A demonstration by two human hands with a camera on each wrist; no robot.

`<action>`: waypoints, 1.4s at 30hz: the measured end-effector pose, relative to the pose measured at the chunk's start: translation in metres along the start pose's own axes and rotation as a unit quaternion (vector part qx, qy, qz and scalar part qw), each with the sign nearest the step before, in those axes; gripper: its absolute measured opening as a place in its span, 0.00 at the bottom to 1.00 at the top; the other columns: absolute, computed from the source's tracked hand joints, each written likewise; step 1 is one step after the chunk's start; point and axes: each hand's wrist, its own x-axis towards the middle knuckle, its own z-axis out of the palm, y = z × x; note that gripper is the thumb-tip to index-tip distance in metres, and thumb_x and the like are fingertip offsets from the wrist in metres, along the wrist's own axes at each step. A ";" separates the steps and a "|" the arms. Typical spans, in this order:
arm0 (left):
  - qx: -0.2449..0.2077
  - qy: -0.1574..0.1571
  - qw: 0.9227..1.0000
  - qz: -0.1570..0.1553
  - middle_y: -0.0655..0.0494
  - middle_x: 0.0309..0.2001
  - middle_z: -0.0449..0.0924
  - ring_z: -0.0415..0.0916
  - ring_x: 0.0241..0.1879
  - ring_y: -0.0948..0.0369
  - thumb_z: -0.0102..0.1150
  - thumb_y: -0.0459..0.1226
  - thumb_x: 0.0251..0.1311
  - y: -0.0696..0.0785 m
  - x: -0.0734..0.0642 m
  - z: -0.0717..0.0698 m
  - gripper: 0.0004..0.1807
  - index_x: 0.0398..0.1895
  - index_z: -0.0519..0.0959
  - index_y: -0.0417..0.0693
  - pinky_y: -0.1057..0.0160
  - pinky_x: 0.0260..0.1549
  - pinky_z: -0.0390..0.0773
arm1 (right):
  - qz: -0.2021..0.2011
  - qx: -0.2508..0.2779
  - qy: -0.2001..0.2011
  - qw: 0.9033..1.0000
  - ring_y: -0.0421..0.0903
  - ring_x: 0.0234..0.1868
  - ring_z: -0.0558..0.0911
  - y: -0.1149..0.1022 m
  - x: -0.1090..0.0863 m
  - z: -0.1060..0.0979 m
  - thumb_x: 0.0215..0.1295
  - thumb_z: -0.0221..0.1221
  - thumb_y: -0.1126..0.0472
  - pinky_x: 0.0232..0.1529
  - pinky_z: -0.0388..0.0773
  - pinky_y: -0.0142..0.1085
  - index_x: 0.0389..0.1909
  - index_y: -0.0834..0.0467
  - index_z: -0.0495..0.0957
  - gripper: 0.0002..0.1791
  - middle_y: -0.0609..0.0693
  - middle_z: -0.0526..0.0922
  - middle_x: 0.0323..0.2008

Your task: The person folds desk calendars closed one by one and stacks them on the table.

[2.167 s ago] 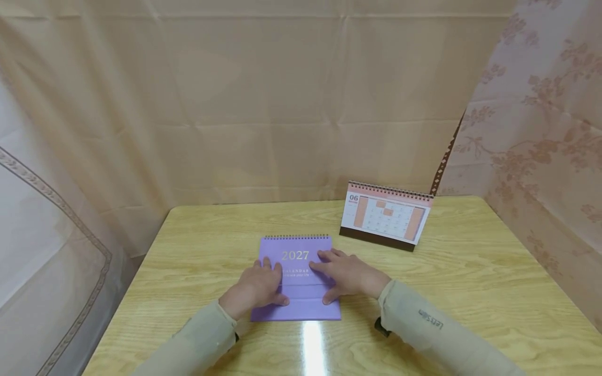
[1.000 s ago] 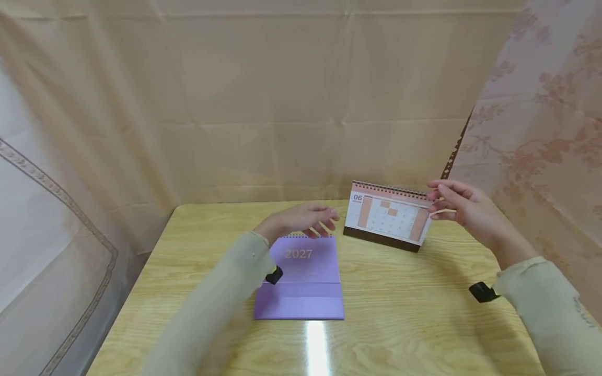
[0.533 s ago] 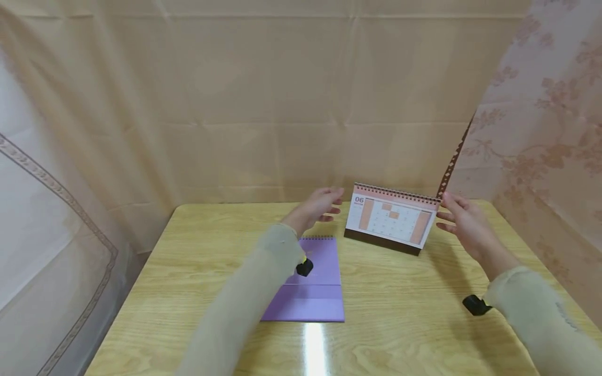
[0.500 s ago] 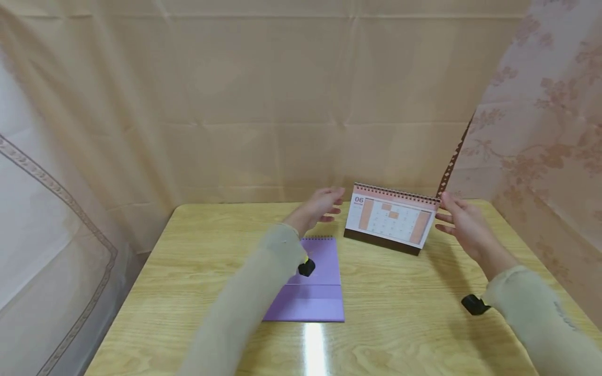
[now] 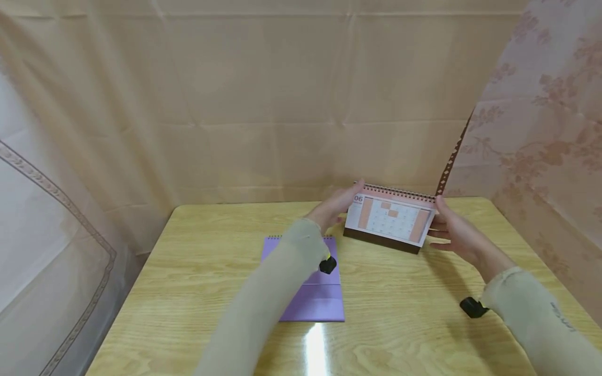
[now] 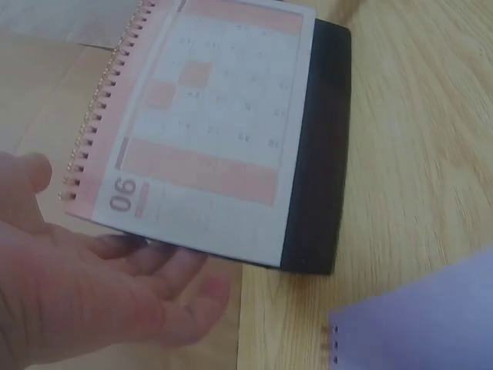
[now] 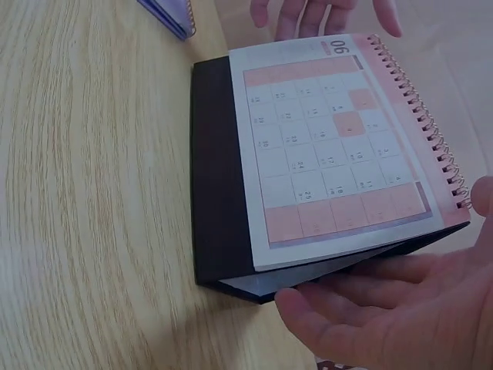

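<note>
A desk calendar (image 5: 400, 222) with a pink-and-white June page, spiral top and dark base stands tilted back at the rear right of the table. My left hand (image 5: 335, 206) is at its left end; in the left wrist view the fingers reach behind the edge and the thumb is apart from the spiral. At the other end is my right hand (image 5: 463, 237). Its fingers lie along and behind the side opening in the right wrist view, thumb close to the spiral's end. Left of the June calendar lies a purple 2027 calendar (image 5: 320, 303), partly hidden by my left sleeve.
The wooden table (image 5: 202, 250) backs onto a beige curtain (image 5: 263, 104). A floral curtain (image 5: 550, 130) hangs at the right and a white cloth (image 5: 42, 235) at the left. Each wrist has a small black device (image 5: 472, 307).
Both hands left the purple calendar and moved to the June calendar. In the last half second, the left hand moved right to its left end, and the right hand's fingers slipped further behind its edge.
</note>
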 end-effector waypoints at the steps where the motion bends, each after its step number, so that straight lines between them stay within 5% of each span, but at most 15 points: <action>1: 0.008 -0.001 1.000 -0.002 0.52 0.64 0.75 0.67 0.67 0.49 0.42 0.72 0.65 0.001 0.000 0.001 0.41 0.64 0.78 0.55 0.38 0.67 0.60 | 0.003 0.003 -0.004 1.000 0.76 0.75 0.42 0.000 0.001 0.001 0.71 0.26 0.24 0.70 0.49 0.68 0.76 0.72 0.28 0.59 0.79 0.35 0.75; 5: 0.026 0.023 0.999 -0.020 0.51 0.74 0.64 0.60 0.73 0.48 0.37 0.77 0.61 0.003 -0.001 0.002 0.48 0.75 0.67 0.58 0.39 0.69 0.58 | 0.004 0.014 0.000 1.000 0.75 0.75 0.45 -0.002 0.008 0.006 0.70 0.27 0.23 0.71 0.50 0.67 0.77 0.70 0.28 0.59 0.78 0.38 0.75; 11: 0.035 0.047 0.998 -0.020 0.48 0.72 0.66 0.63 0.71 0.48 0.36 0.74 0.65 0.003 0.000 0.005 0.45 0.70 0.72 0.53 0.41 0.70 0.58 | 0.004 0.014 0.016 1.000 0.72 0.71 0.56 -0.005 0.015 0.010 0.67 0.25 0.21 0.70 0.55 0.65 0.78 0.70 0.35 0.60 0.77 0.49 0.73; 19: 0.066 0.043 0.997 -0.017 0.51 0.77 0.58 0.54 0.76 0.48 0.30 0.71 0.69 0.005 0.002 0.011 0.44 0.78 0.63 0.56 0.42 0.73 0.49 | 0.026 0.026 0.030 0.999 0.72 0.72 0.53 -0.005 0.018 0.011 0.62 0.26 0.17 0.67 0.56 0.68 0.81 0.54 0.26 0.60 0.74 0.48 0.74; 25: 0.034 0.029 0.999 -0.010 0.49 0.64 0.74 0.65 0.68 0.48 0.35 0.68 0.71 0.005 0.004 0.002 0.38 0.60 0.79 0.51 0.41 0.72 0.52 | 0.027 0.037 0.025 0.999 0.73 0.74 0.49 -0.006 0.023 0.007 0.63 0.27 0.18 0.67 0.54 0.69 0.81 0.58 0.30 0.60 0.73 0.42 0.77; 30: 0.021 -0.001 1.000 0.009 0.45 0.48 0.82 0.73 0.57 0.46 0.33 0.64 0.75 0.007 0.006 0.000 0.35 0.49 0.81 0.47 0.37 0.70 0.52 | 0.029 0.062 0.026 0.997 0.73 0.75 0.45 -0.008 0.026 0.002 0.69 0.31 0.22 0.68 0.51 0.69 0.80 0.59 0.25 0.57 0.71 0.33 0.78; 38: 0.008 0.022 1.000 0.003 0.46 0.45 0.82 0.74 0.53 0.48 0.35 0.61 0.76 0.009 0.007 0.005 0.31 0.47 0.80 0.49 0.41 0.69 0.56 | 0.051 0.081 0.020 0.995 0.69 0.72 0.52 -0.007 0.026 0.002 0.68 0.34 0.22 0.68 0.53 0.68 0.78 0.60 0.41 0.54 0.70 0.46 0.74; 42: 0.001 0.028 1.000 0.003 0.46 0.44 0.82 0.76 0.51 0.48 0.36 0.60 0.75 0.010 0.008 0.004 0.30 0.48 0.80 0.48 0.42 0.67 0.59 | 0.049 0.084 0.016 0.995 0.68 0.72 0.51 -0.007 0.029 0.002 0.69 0.34 0.22 0.68 0.53 0.69 0.78 0.59 0.41 0.53 0.69 0.47 0.74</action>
